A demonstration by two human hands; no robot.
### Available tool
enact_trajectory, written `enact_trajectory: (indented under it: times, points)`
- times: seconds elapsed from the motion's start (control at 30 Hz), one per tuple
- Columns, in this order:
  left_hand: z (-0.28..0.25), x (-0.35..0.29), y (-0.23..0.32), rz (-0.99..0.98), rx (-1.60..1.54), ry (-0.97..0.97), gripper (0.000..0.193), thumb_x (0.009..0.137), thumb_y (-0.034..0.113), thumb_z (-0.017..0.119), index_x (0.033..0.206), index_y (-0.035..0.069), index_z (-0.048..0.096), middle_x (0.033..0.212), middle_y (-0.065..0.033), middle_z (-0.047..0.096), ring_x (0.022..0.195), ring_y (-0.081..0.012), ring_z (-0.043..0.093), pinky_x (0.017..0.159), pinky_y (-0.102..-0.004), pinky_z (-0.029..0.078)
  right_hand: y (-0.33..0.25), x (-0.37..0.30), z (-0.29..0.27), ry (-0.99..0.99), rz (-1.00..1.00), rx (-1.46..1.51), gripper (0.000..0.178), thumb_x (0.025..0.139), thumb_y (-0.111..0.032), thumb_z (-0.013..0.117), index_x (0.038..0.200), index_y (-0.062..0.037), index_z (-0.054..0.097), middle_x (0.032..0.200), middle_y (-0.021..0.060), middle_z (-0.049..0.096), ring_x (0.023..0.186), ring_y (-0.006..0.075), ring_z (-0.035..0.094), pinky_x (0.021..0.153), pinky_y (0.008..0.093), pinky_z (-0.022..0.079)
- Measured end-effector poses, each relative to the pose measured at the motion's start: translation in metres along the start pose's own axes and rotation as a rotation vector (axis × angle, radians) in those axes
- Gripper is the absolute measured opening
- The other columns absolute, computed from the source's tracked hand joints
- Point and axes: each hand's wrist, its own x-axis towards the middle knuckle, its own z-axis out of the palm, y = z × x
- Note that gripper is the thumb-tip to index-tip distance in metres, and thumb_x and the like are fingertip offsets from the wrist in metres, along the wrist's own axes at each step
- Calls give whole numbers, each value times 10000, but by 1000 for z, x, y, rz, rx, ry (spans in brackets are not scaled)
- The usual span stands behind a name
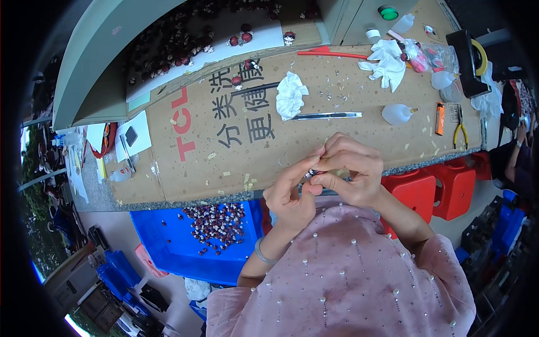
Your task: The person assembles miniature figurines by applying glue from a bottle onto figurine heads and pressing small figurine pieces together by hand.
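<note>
Close to my chest, over the front edge of the cardboard-covered bench, both hands come together around one small dark-and-white figurine [310, 174]. My left hand [292, 194] is closed, thumb and fingers pinching it from the left. From the other side my right hand [355, 171] pinches too, its fingers curled above and its thumb below. Most of the figurine is hidden by the fingertips. Below the bench, left of my left arm, a blue tray [168, 257] holds many small dark red and white figurines [218, 226].
A shelf unit [90, 67] with rows of figurines stands at the back left. On the cardboard lie a crumpled tissue [291, 96], a slim metal tool [330, 116], a squeeze bottle [397, 114], white gloves [386, 64] and yellow-handled pliers [461, 133]. Red stools [412, 194] stand at right.
</note>
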Motion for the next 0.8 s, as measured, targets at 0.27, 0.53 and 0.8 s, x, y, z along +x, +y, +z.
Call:
enact_trajectory:
  times: [0.27,0.53,0.8]
  points:
    - [0,-2,-5,-58,-122,51,283,881,120,624,1052,-100,570,1060,-217,648,1013,-221,626,892,-298,472,-1,3,3,-4,12,-42,209,673,-83,788,795,41,671,706,91,581,686,223,566,630,319,451]
    - [-3,-1,-3,-7,-45,34,274,879,118,624,1044,-96,589,1045,-212,654,998,-232,635,872,-320,498,-4,5,3,-13,-12,-31,152,657,-11,748,766,36,652,718,119,597,711,239,594,641,309,476]
    - [0,7,6,178,159,18,236,833,88,655,1002,-74,626,994,-209,669,921,-283,674,798,-320,536,8,-4,0,13,-8,199,193,679,-29,766,831,46,675,780,123,614,757,227,586,681,314,465]
